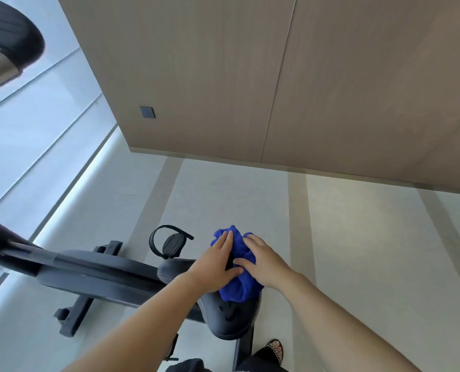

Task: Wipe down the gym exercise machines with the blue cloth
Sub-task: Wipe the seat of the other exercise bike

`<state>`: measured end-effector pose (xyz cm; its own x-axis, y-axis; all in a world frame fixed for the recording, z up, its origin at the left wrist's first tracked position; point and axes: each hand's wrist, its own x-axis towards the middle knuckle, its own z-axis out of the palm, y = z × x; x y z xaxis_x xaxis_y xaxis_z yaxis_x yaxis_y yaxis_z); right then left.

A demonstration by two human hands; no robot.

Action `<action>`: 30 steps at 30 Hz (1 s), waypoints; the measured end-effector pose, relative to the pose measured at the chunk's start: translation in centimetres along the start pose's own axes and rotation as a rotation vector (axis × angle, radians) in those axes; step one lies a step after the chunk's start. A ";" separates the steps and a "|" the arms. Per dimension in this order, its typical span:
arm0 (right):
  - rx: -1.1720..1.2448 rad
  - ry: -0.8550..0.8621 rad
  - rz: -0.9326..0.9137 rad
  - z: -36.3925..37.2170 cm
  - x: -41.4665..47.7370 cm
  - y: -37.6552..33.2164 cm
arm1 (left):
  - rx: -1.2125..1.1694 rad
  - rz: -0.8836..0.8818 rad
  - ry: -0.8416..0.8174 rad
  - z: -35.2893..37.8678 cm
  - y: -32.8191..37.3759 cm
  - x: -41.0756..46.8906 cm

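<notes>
A crumpled blue cloth (241, 275) lies on the dark saddle (223, 315) of an exercise bike (97, 272). My left hand (218, 260) lies flat on the cloth's left side, fingers straight, thumb reaching under toward the right. My right hand (263, 260) presses on the cloth's right side with fingers spread and straight. Both hands cover the saddle's front part. The bike's frame runs off to the left, and a black pedal with a strap (169, 241) shows beyond the saddle.
A black handlebar grip (14, 36) juts in at the top left. A wood-panelled wall (277, 89) with a grey socket (147, 112) stands ahead. Pale floor (357, 237) stretches to the right. A sandalled foot (275, 349) shows at the bottom.
</notes>
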<state>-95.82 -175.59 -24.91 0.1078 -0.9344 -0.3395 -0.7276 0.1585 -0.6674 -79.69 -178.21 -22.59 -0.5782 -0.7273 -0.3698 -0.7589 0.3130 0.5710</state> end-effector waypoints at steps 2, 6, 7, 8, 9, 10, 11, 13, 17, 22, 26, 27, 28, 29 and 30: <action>0.054 -0.010 -0.018 -0.3 0.5 0.3 | 0.048 -0.043 -0.088 -1.2 0.6 1.0; 0.037 0.009 -0.008 -1.0 1.7 0.6 | 0.153 -0.132 -0.169 -3.0 2.8 3.4; 0.031 0.012 -0.004 -1.2 2.0 0.7 | 0.176 -0.152 -0.171 -3.1 3.3 3.8; 0.034 0.011 -0.006 -1.5 2.3 0.9 | 0.191 -0.170 -0.176 -3.2 3.6 4.2; 0.037 0.003 -0.010 -1.7 2.6 1.0 | 0.200 -0.185 -0.181 -3.3 3.9 4.4; 0.036 -0.007 -0.016 -1.9 2.8 1.2 | 0.204 -0.193 -0.187 -3.3 4.0 4.6; 0.030 -0.017 -0.023 -1.9 2.9 1.4 | 0.204 -0.197 -0.186 -3.2 4.1 4.6; 0.033 -0.020 -0.038 -1.9 3.1 1.8 | 0.191 -0.198 -0.163 -2.9 4.0 4.6; 0.083 0.005 -0.050 -1.7 2.8 1.8 | 0.122 -0.157 -0.051 -2.2 3.3 3.7; 0.092 0.048 0.022 -1.7 2.1 1.2 | 0.061 -0.113 0.063 -1.0 2.1 2.4; 0.044 0.114 0.064 -0.8 0.7 -0.1 | 0.082 -0.058 0.038 -1.1 0.5 0.7; 0.023 0.132 0.076 -0.3 0.1 -0.4 | 0.096 -0.034 0.026 -1.2 0.1 0.1; 0.003 0.147 0.090 0.2 -0.5 -0.7 | 0.112 -0.004 0.020 -1.2 -0.4 -0.5; -0.016 0.161 0.106 0.7 -1.1 -0.9 | 0.125 0.028 0.017 -1.3 -0.8 -1.0; -0.033 0.175 0.123 1.2 -1.8 -1.1 | 0.139 0.058 0.016 -1.3 -1.1 -1.5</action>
<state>-94.40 -173.69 -24.33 -0.1002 -0.9504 -0.2946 -0.7502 0.2666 -0.6050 -77.57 -178.25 -21.65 -0.6183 -0.7150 -0.3265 -0.7591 0.4356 0.4837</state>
